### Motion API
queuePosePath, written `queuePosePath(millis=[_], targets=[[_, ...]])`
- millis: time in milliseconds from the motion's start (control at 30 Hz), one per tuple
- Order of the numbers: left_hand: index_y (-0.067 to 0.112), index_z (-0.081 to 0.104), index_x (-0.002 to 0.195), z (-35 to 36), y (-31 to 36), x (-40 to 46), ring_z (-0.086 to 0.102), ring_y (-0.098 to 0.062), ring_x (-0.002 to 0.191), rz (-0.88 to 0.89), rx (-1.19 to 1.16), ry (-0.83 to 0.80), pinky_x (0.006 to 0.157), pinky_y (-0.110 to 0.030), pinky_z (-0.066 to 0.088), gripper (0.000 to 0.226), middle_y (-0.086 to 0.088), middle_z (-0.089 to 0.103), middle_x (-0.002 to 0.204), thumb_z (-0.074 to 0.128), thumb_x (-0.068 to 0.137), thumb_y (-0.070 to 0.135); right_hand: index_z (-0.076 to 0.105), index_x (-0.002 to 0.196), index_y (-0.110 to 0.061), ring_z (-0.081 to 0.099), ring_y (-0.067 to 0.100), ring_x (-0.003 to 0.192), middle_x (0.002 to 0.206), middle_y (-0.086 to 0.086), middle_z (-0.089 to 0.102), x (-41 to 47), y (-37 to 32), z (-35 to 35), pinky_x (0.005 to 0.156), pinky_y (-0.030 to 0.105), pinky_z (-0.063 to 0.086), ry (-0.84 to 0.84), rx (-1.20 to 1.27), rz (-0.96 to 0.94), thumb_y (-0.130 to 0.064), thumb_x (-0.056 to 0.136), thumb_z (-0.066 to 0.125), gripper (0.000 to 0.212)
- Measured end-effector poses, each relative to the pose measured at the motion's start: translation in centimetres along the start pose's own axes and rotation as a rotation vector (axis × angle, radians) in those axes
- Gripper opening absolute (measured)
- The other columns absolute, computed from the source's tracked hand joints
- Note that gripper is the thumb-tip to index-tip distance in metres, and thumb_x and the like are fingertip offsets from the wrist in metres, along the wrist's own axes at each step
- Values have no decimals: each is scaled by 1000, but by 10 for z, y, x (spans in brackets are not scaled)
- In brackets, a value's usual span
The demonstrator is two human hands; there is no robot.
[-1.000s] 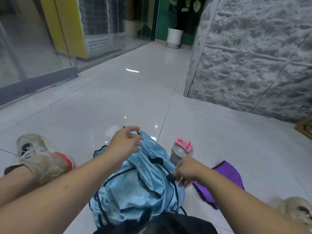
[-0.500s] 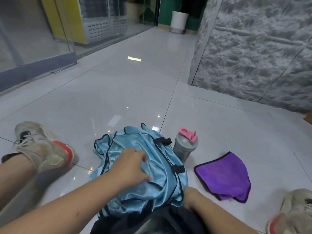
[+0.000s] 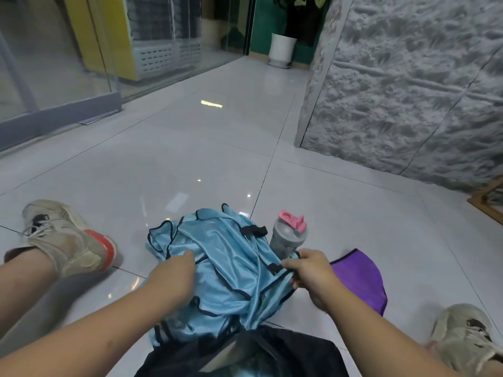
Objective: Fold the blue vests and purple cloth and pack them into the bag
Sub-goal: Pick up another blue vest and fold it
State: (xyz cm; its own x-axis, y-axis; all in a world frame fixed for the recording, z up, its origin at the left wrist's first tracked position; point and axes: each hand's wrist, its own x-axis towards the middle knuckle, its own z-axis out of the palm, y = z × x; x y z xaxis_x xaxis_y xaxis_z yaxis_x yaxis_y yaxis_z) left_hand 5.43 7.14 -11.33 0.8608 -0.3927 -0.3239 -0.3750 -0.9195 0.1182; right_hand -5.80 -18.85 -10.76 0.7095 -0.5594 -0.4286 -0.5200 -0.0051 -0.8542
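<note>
Since half a second ago, the right hand (image 3: 307, 276) is lifting clear of the black bag (image 3: 245, 357) and pinching the blue vests (image 3: 226, 268) at their right edge. Left hand (image 3: 174, 276) is resting on them, grip unclear. Purple cloth (image 3: 359, 278) is lying beside, on the floor (image 3: 190, 159).

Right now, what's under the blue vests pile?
The blue vests lie heaped on the tiled floor, their near edge draping over the black bag. The left hand rests on top; the right hand pinches an edge. Anything beneath the heap is covered.
</note>
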Motion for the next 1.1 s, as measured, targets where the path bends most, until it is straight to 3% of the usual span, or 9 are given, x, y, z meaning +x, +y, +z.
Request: queuePosePath(millis=[133,300,400,500,700,767,900,1033,1100], targets=[[21,56,102,-34,2,1,60,-19,84,24,-164,120,68,-30,44,11,3,59,93,62,94,19,63,109,-18,44,18,42,73,13,61,-17,-48,-11,40,25,35,96,25,-163,3,83,72,35],[18,71,82,-91,16,-6,61,-19,71,66,-739,212,61,-28,45,11,-2,69,83,78,90,21,79,83,-20,59,14,65,73,-6,71,-38,-105,-35,57,21,44,112,-368,-433,-9,95,67,21],[12,77,83,-115,18,-11,64,-21,78,66,-1046,225,69,-30,51,8,-4,71,81,79,91,14,82,93,-10,69,24,80,85,3,77,-49,-131,-50,68,30,51,116,-653,-460,-19,96,71,15],[12,79,94,-138,18,-15,69,-26,92,54,-1276,232,74,-34,57,7,-9,74,100,74,96,16,77,109,-6,69,27,96,104,9,76,-62,-151,-64,82,32,53,62,-1006,-434,-38,83,85,42],[14,76,100,-187,8,-26,64,-34,99,103,-1445,294,90,-49,59,22,-16,64,115,55,107,15,78,99,-8,70,25,82,94,9,76,-84,-163,-87,69,33,55,56,-1471,-313,-26,77,87,30],[15,76,99,-200,5,-29,63,-31,101,86,-1463,321,86,-46,58,23,-13,64,115,54,107,15,79,92,-9,72,22,72,86,8,77,-86,-167,-101,65,32,56,38,-1330,-283,-21,83,81,15],[11,75,98,-219,0,-37,63,-26,99,125,-1626,314,86,-41,54,22,-13,65,117,55,107,9,72,72,-4,59,22,70,74,9,61,-91,-175,-119,62,32,59,44,-593,-271,-17,86,77,19],[7,74,111,-231,3,-46,66,-28,107,219,-1697,289,97,-42,54,19,-19,66,126,62,99,-1,74,84,-5,64,21,75,77,8,68,-108,-190,-113,78,40,58,63,29,-322,-8,90,69,8],[9,70,127,-237,6,-53,66,-28,113,280,-1642,278,101,-49,54,41,-18,63,130,68,90,-9,72,87,-6,64,22,73,79,9,68,-114,-201,-113,82,42,56,86,218,-343,-9,90,70,5]])
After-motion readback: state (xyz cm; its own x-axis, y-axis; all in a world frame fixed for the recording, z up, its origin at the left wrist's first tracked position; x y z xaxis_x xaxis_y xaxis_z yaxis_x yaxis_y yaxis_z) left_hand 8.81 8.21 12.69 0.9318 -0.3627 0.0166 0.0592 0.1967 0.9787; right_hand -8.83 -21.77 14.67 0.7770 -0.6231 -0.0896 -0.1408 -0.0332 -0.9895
